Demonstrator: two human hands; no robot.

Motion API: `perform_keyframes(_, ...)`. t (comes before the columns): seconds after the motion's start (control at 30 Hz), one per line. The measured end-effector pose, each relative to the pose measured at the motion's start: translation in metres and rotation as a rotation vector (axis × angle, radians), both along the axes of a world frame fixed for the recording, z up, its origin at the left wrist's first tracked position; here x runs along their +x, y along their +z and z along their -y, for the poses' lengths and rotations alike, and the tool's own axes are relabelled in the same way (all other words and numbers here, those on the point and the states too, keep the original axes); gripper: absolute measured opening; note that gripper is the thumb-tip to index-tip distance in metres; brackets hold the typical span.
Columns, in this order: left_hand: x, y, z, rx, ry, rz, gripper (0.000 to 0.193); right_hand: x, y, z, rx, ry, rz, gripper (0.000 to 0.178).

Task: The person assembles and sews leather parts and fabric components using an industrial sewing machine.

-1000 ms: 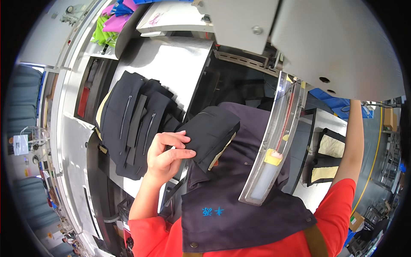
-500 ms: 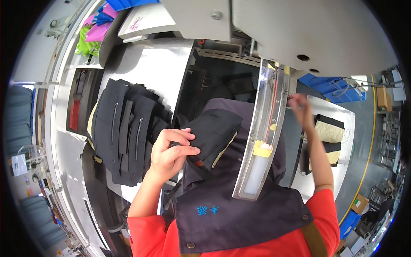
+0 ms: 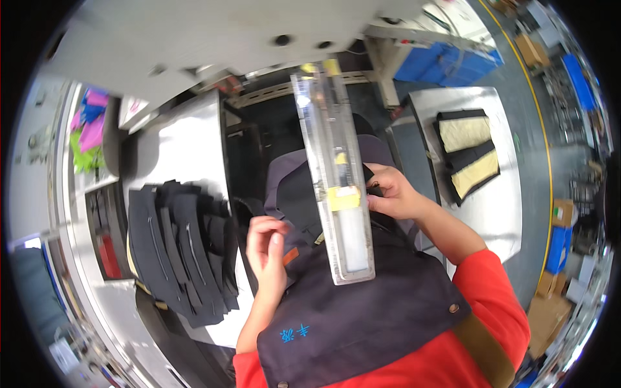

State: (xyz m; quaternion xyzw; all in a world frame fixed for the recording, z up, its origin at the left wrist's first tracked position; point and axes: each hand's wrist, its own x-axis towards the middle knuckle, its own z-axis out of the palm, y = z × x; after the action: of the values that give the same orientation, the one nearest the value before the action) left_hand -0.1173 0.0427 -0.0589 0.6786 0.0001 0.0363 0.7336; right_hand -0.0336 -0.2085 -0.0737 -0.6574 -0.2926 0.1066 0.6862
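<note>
A black fabric piece [image 3: 296, 194] lies over my lap, partly hidden behind the long narrow machine arm [image 3: 351, 249]. At its right edge, my right hand [image 3: 396, 193] pinches the dark cloth between thumb and fingers. My left hand [image 3: 264, 249] is left of the machine arm, near the piece's lower left edge and a small orange tag [image 3: 290, 256]. Its fingers are loosely bent, slightly blurred, with nothing visible in them.
Black fabric pieces with zippers [image 3: 178, 252] are stacked on the metal table [image 3: 171, 139] at left. On the right table [image 3: 504, 213] lie black-and-cream pieces [image 3: 467, 134]. The machine head [image 3: 213, 39] overhangs the far side; a blue crate [image 3: 446, 63] stands at far right.
My right hand has come from beyond the machine arm to the fabric and now grips it. My left hand has let go of the piece and lowered. The view has turned toward the right.
</note>
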Motion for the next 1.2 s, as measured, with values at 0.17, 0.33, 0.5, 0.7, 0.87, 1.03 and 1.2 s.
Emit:
perform_keyframes(0.17, 0.003, 0.001, 0.038, -0.179, -0.308, -0.327, 0.034, -0.009, 0.019, 0.038, -0.222, -0.145, 0.27, 0.018)
perform_keyframes(0.33, 0.013, -0.037, 0.056, -0.041, -0.539, -0.072, 0.017, -0.016, 0.034, 0.072, -0.25, -0.15, 0.323, 0.018)
perform_keyframes(0.5, 0.025, 0.003, 0.099, -0.216, -0.535, -0.537, 0.034, -0.04, 0.038, 0.078, -0.273, -0.515, 0.154, 0.021)
perform_keyframes(0.7, 0.025, 0.011, 0.106, -0.27, -0.533, -0.447, 0.021, -0.058, 0.049, 0.06, -0.505, -0.744, 0.719, 0.032)
perform_keyframes(0.87, 0.026, 0.023, 0.111, -0.248, -0.519, -0.418, 0.024, -0.054, 0.046, 0.051, -0.601, -0.63, 0.799, 0.032)
perform_keyframes(1.03, 0.019, 0.012, 0.099, -0.083, -0.564, -0.422, 0.026, -0.045, 0.058, 0.064, -0.666, -0.713, 0.911, 0.017)
perform_keyframes(1.2, 0.012, 0.008, 0.093, -0.017, -0.489, -0.378, 0.025, -0.038, 0.069, 0.088, -0.543, -0.878, 0.737, 0.01)
